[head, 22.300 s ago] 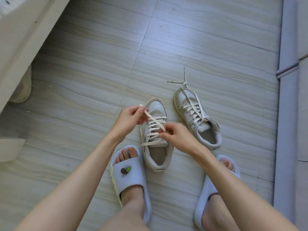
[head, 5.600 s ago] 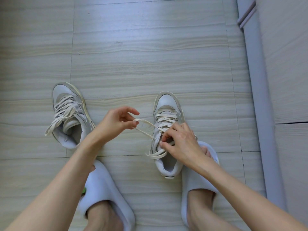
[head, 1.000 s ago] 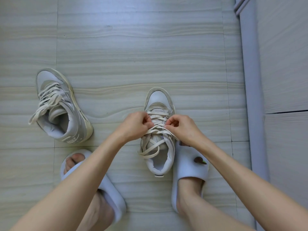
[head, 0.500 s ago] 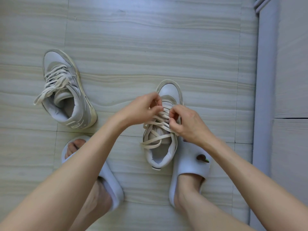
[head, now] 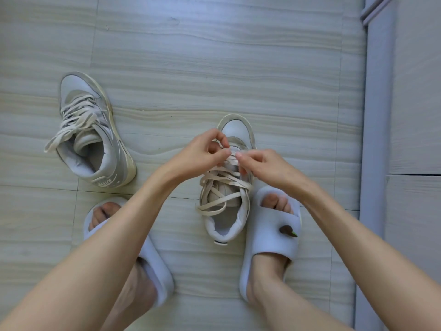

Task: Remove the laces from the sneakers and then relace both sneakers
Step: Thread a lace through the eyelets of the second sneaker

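Fingers of my left hand [head: 200,154] and right hand [head: 267,168] pinched the lace [head: 222,185] over the right sneaker [head: 229,187], which stood beside my right slipper [head: 272,235]. The other sneaker [head: 95,134] lay far left on the floor [head: 214,68].

Bright, soft daylight w/ bluish sheen on far floor [head: 214,32]; faint shadows, sharp focus, slight wide-angle bending at edges.

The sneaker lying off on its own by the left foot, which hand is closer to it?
Left. The left hand pinches the lace over the other sneaker, on the side facing the lone sneaker; the right hand is beyond it, farther away.
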The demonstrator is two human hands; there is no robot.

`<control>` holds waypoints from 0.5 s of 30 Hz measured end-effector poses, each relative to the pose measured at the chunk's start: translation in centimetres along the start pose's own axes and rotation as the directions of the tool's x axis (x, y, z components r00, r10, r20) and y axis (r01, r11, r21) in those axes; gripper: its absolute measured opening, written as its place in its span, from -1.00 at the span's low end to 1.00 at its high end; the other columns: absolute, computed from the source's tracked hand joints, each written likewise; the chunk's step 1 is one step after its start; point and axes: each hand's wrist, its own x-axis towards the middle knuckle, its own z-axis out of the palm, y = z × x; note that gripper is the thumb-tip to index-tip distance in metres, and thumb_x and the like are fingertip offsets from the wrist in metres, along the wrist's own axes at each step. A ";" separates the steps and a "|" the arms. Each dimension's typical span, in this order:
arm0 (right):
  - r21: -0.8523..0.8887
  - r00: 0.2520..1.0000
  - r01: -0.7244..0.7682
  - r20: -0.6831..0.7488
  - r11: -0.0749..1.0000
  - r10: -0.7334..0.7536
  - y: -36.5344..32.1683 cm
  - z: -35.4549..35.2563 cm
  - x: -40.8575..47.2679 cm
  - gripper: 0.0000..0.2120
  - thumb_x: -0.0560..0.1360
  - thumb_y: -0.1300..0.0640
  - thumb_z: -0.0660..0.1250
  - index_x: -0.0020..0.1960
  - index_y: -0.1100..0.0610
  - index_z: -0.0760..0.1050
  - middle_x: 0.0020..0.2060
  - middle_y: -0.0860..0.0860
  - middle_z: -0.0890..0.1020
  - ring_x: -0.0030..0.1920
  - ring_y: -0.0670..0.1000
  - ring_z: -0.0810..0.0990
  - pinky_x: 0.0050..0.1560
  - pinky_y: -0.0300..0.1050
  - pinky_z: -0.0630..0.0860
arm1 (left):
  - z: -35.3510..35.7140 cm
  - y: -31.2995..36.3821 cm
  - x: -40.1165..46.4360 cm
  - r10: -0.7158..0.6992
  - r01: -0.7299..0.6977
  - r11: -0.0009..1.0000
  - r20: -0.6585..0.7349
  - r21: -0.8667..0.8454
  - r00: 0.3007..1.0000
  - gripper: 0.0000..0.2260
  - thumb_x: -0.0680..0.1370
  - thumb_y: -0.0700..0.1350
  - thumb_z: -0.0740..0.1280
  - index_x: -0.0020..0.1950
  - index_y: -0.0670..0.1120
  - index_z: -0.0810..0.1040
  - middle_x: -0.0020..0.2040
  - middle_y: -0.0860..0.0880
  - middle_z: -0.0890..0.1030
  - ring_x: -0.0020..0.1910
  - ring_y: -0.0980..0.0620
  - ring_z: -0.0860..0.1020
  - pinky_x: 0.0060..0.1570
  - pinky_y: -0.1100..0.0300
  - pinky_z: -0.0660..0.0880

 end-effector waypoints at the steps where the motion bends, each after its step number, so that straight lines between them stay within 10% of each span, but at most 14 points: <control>1: 0.144 1.000 -0.028 0.015 0.989 0.026 0.1 -0.1 -0.1 -0.64 0.59 -0.07 0.16 -0.27 0.09 0.51 -0.42 -0.16 0.53 -0.43 -0.19 0.37 -0.39 -0.32 0.27 | 0.0 -0.1 -0.1 -0.003 0.003 0.999 -0.005 -0.039 1.000 -0.94 0.57 -0.20 0.26 0.00 -0.06 0.41 -0.34 -0.01 0.51 -0.37 0.10 0.44 -0.38 0.34 0.35; 8: -0.180 0.979 -0.024 -0.205 0.983 -0.013 0.5 -1.4 -0.4 -0.52 0.59 -0.06 0.15 -0.22 0.34 0.48 -0.30 0.27 0.55 -0.30 0.07 0.45 -0.25 -0.10 0.27 | -1.1 -0.8 0.3 -0.002 0.009 0.991 -0.053 0.131 0.999 -0.79 0.58 -0.19 0.22 0.17 0.05 0.39 -0.29 0.05 0.60 -0.30 0.15 0.55 -0.09 0.20 0.49; 15: -0.119 0.986 -0.065 -0.164 0.991 0.045 -0.2 -2.4 0.4 -0.56 0.57 -0.10 0.17 -0.23 0.20 0.58 -0.56 -0.15 0.52 -0.51 -0.21 0.40 -0.34 -0.23 0.30 | -1.4 0.2 0.9 0.022 0.001 0.971 -0.093 0.238 0.995 -0.83 0.59 -0.16 0.19 0.12 0.07 0.42 -0.27 0.05 0.63 -0.35 0.20 0.54 -0.26 0.27 0.42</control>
